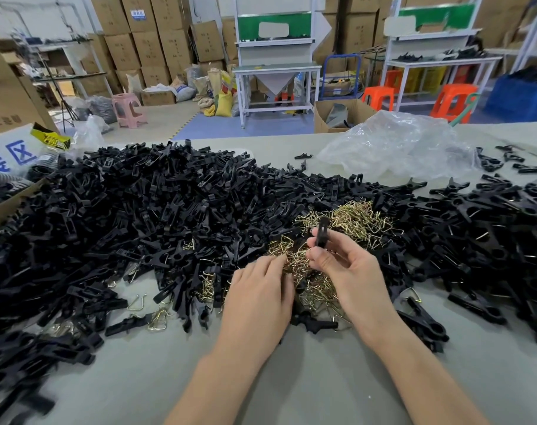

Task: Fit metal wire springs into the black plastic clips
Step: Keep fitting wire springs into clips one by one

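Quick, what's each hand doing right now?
Left hand: fingers down in the spring pile, grip cannot be told.
Right hand: holding a black clip.

Left hand (258, 299) and right hand (350, 271) are bare, likewise both forearms (414, 357) (slender, smooth).

Bare table (156, 378) lies open from five to seven o'clock, right to the near edge. A deep heap of black clips (123, 210) blocks eight through twelve. The spring pile (353, 219) fills twelve to one, and a second clip heap (491, 228) crowds two to four. A crumpled plastic bag (399, 145) bars the far edge at one.
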A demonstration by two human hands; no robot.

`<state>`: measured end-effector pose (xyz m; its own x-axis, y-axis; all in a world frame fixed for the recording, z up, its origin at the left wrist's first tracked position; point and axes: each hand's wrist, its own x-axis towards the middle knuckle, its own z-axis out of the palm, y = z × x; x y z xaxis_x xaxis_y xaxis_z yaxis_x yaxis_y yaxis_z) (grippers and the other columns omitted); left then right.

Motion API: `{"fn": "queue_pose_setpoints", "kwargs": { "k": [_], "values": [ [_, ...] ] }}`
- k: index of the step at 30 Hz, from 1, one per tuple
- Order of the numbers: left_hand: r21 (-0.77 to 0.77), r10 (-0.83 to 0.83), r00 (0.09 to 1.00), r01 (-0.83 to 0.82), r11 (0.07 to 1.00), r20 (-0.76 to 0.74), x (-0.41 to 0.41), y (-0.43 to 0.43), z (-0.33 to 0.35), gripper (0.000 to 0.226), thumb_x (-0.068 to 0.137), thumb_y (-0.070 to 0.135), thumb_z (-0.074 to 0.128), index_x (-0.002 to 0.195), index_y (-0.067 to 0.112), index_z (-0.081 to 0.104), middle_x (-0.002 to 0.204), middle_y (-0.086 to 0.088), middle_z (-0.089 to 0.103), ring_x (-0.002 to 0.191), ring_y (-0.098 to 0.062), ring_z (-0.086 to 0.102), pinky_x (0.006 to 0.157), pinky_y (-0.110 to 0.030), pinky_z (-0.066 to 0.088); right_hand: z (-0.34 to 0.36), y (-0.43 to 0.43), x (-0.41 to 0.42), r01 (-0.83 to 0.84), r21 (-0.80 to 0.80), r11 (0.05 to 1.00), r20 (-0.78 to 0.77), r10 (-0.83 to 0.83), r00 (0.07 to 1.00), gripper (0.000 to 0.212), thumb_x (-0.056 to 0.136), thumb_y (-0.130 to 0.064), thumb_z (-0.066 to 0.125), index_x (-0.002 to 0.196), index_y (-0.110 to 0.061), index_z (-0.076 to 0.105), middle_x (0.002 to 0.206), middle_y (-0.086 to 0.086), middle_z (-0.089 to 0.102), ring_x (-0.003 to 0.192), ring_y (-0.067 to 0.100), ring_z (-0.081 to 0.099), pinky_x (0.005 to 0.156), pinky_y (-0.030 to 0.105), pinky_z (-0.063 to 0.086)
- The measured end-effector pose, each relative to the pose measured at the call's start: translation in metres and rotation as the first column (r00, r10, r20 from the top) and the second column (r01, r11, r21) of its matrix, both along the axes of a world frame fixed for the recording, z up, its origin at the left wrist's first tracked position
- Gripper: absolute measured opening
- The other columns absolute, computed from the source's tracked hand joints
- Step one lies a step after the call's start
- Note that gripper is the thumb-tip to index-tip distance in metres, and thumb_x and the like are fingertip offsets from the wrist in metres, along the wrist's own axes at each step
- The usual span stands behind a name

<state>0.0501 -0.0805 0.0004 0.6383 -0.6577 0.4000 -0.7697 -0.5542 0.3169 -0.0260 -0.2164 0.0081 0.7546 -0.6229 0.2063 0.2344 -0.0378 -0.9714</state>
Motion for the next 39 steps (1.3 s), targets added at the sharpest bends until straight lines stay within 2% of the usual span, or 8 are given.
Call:
{"fn": "queue_pose_setpoints", "kwargs": {
  "k": [6, 11, 16, 21, 26, 30, 34, 39],
  "values": [
    [0.212, 0.078, 0.996, -0.085, 0.974, 0.044, 0.014, -0.011, 0.001, 0.039, 0.106, 0.046, 0.031, 0.140, 0.032, 0.046, 0.124, 0.008, 0.052, 0.114, -0.017, 0.050, 0.095, -0.032, 0.031, -0.002, -0.005, 0.001, 0.075, 0.021, 0.997, -0.017, -0.075, 0.997, 0.023, 0.093, -0.012, 0.071, 0.106, -0.031, 0.074, 0.103, -0.010, 0.076, 0.091, 0.004, 0.071, 0.090, 0.025, 0.058],
    [0.147, 0.084, 0.994, -0.074, 0.986, -0.063, 0.016, -0.009, 0.002, 0.022, 0.104, 0.044, 0.039, 0.121, 0.035, 0.049, 0.112, 0.015, 0.057, 0.110, -0.014, 0.051, 0.092, -0.030, 0.028, -0.002, -0.005, 0.002, 0.077, 0.000, 0.997, -0.023, -0.077, 0.997, 0.024, 0.093, -0.015, 0.072, 0.098, -0.038, 0.075, 0.103, -0.008, 0.076, 0.086, 0.007, 0.071, 0.088, 0.026, 0.059],
    [0.204, 0.052, 0.999, -0.047, 0.978, -0.018, 0.014, -0.008, 0.002, 0.041, 0.106, 0.043, 0.033, 0.147, 0.041, 0.034, 0.124, 0.008, 0.048, 0.115, -0.016, 0.048, 0.095, -0.033, 0.030, -0.002, -0.005, 0.002, 0.081, -0.030, 0.996, -0.028, -0.082, 0.996, 0.023, 0.094, -0.017, 0.072, 0.098, -0.039, 0.076, 0.101, -0.007, 0.076, 0.082, 0.007, 0.070, 0.088, 0.030, 0.059],
    [0.151, 0.046, 0.997, -0.037, 0.988, -0.058, 0.015, -0.006, 0.003, 0.024, 0.104, 0.046, 0.038, 0.121, 0.034, 0.051, 0.120, 0.015, 0.052, 0.112, -0.013, 0.048, 0.094, -0.030, 0.030, -0.003, -0.004, 0.002, 0.079, -0.031, 0.996, -0.033, -0.080, 0.996, 0.020, 0.094, -0.016, 0.072, 0.100, -0.034, 0.076, 0.101, -0.003, 0.076, 0.082, 0.007, 0.068, 0.091, 0.033, 0.058],
    [0.029, 0.007, 1.000, -0.006, 1.000, -0.013, 0.010, -0.002, 0.005, 0.017, 0.105, 0.038, 0.039, 0.104, 0.030, 0.053, 0.099, 0.016, 0.058, 0.097, -0.011, 0.055, 0.091, -0.029, 0.036, -0.003, -0.004, 0.002, 0.085, -0.001, 0.996, -0.035, -0.085, 0.996, 0.019, 0.094, -0.014, 0.071, 0.109, -0.025, 0.074, 0.102, -0.005, 0.076, 0.084, 0.007, 0.072, 0.085, 0.027, 0.060],
    [-0.224, 0.034, 0.994, -0.057, 0.973, -0.107, 0.009, 0.000, 0.003, 0.018, 0.103, 0.036, 0.043, 0.100, 0.026, 0.057, 0.097, 0.014, 0.056, 0.092, -0.009, 0.052, 0.082, -0.025, 0.041, -0.002, -0.005, 0.000, 0.092, -0.027, 0.995, -0.040, -0.093, 0.995, 0.021, 0.094, -0.014, 0.071, 0.113, -0.023, 0.073, 0.102, -0.006, 0.075, 0.085, 0.008, 0.072, 0.082, 0.024, 0.058],
    [-0.477, -0.056, 0.953, -0.098, 0.874, -0.299, 0.009, 0.004, 0.007, 0.012, 0.104, 0.038, 0.047, 0.098, 0.036, 0.057, 0.084, 0.019, 0.059, 0.077, -0.002, 0.055, 0.067, -0.012, 0.039, -0.001, -0.003, -0.001, 0.094, -0.171, 0.981, -0.074, -0.108, 0.991, 0.025, 0.094, -0.020, 0.071, 0.113, -0.037, 0.069, 0.101, -0.021, 0.074, 0.088, 0.003, 0.070, 0.083, 0.014, 0.053],
    [-0.544, -0.097, 0.921, -0.135, 0.828, -0.376, 0.007, 0.004, 0.009, 0.012, 0.103, 0.037, 0.051, 0.097, 0.042, 0.059, 0.080, 0.017, 0.065, 0.073, -0.005, 0.061, 0.063, -0.010, 0.041, -0.003, 0.005, -0.001, 0.096, -0.368, 0.925, -0.114, -0.148, 0.982, 0.035, 0.093, -0.019, 0.073, 0.116, -0.045, 0.065, 0.108, -0.023, 0.066, 0.101, -0.004, 0.061, 0.082, 0.005, 0.043]
  ]
}}
